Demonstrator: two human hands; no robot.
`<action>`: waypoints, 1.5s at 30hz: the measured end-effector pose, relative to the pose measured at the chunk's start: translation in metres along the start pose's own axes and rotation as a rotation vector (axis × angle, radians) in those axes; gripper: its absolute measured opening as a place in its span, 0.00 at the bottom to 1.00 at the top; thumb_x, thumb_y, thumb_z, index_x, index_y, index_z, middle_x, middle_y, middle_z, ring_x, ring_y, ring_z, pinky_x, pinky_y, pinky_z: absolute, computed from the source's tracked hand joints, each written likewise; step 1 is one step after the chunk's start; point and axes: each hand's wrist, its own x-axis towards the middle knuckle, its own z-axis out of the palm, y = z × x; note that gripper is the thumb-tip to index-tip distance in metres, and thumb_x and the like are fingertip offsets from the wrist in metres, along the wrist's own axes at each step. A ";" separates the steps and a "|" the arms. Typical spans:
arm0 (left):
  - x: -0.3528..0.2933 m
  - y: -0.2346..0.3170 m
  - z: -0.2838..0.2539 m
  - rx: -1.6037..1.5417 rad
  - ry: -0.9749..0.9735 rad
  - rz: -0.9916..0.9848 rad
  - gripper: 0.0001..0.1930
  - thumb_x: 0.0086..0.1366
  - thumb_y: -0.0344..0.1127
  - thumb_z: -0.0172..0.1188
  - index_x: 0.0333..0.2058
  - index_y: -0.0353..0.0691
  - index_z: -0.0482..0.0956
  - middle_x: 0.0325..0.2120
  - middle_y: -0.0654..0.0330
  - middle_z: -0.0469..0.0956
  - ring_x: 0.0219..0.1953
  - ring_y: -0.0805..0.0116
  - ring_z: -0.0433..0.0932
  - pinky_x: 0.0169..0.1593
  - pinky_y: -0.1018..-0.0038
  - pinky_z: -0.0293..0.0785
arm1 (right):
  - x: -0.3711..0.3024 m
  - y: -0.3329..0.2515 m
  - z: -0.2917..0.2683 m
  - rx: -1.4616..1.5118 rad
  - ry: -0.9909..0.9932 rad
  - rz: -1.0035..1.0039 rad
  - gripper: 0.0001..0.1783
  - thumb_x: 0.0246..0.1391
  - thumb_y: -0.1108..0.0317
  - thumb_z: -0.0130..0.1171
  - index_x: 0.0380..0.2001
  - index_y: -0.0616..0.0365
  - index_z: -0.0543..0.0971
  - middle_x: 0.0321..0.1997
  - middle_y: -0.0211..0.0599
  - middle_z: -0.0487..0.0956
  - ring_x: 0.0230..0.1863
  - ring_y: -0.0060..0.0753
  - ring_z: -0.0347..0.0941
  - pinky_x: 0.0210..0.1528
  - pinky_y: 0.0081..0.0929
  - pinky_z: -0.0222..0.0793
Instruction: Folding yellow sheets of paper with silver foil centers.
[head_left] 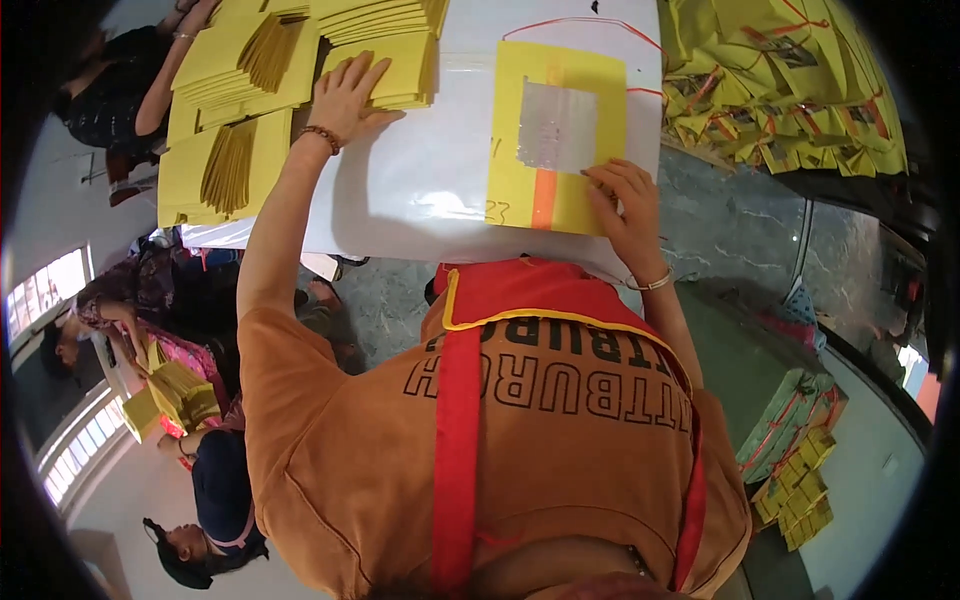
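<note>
My left hand [346,97] lies with its fingers spread on a stack of yellow paper envelopes [405,75] at the table's far side. To the right, a flat yellow piece [510,190] with an orange strip [544,198] down its middle rests on the white table. A greyish see-through plastic packet [555,125] lies over that strip. At the packet's near right corner, my right hand [627,203] has its thumb and fingers brought together, closed on the corner. The hand hangs over the yellow piece's right edge.
Bundled yellow envelopes [240,165] fill the table's left side. A red cord [590,20] runs behind the yellow piece. A large heap of yellow packets [780,90] stands at right, above a green box [760,380]. People [220,490] are at the left.
</note>
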 end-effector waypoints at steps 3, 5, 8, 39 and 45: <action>0.005 0.025 -0.022 -0.038 0.096 0.035 0.39 0.52 0.58 0.58 0.61 0.56 0.56 0.60 0.56 0.57 0.59 0.55 0.58 0.57 0.54 0.55 | -0.002 0.003 0.001 -0.023 -0.028 0.001 0.10 0.45 0.73 0.60 0.35 0.56 0.79 0.41 0.34 0.76 0.48 0.41 0.67 0.48 0.34 0.62; 0.007 0.058 -0.042 -0.204 0.208 0.083 0.31 0.57 0.48 0.58 0.59 0.49 0.62 0.58 0.55 0.62 0.56 0.52 0.62 0.56 0.57 0.58 | -0.003 0.005 0.004 -0.019 -0.046 0.036 0.10 0.45 0.73 0.60 0.35 0.57 0.79 0.41 0.34 0.76 0.49 0.41 0.67 0.49 0.34 0.63; -0.003 0.131 -0.074 -0.551 0.228 0.262 0.24 0.57 0.41 0.59 0.52 0.43 0.69 0.50 0.52 0.69 0.49 0.52 0.68 0.51 0.62 0.63 | -0.003 0.007 0.005 0.030 -0.014 0.048 0.08 0.43 0.72 0.61 0.31 0.54 0.79 0.37 0.31 0.75 0.45 0.38 0.67 0.47 0.32 0.62; -0.005 0.175 -0.091 -1.420 -0.441 -0.128 0.08 0.58 0.32 0.57 0.32 0.32 0.79 0.23 0.63 0.76 0.27 0.80 0.70 0.31 0.81 0.68 | -0.013 0.028 0.003 0.540 -0.065 0.218 0.20 0.62 0.61 0.37 0.37 0.63 0.77 0.46 0.36 0.73 0.54 0.34 0.59 0.59 0.29 0.52; -0.002 0.174 -0.088 -1.488 -0.495 -0.168 0.07 0.58 0.31 0.57 0.30 0.32 0.79 0.24 0.65 0.75 0.27 0.81 0.70 0.32 0.82 0.67 | -0.010 0.032 0.000 0.518 -0.084 0.163 0.18 0.58 0.60 0.43 0.37 0.62 0.77 0.46 0.35 0.73 0.55 0.35 0.59 0.58 0.29 0.52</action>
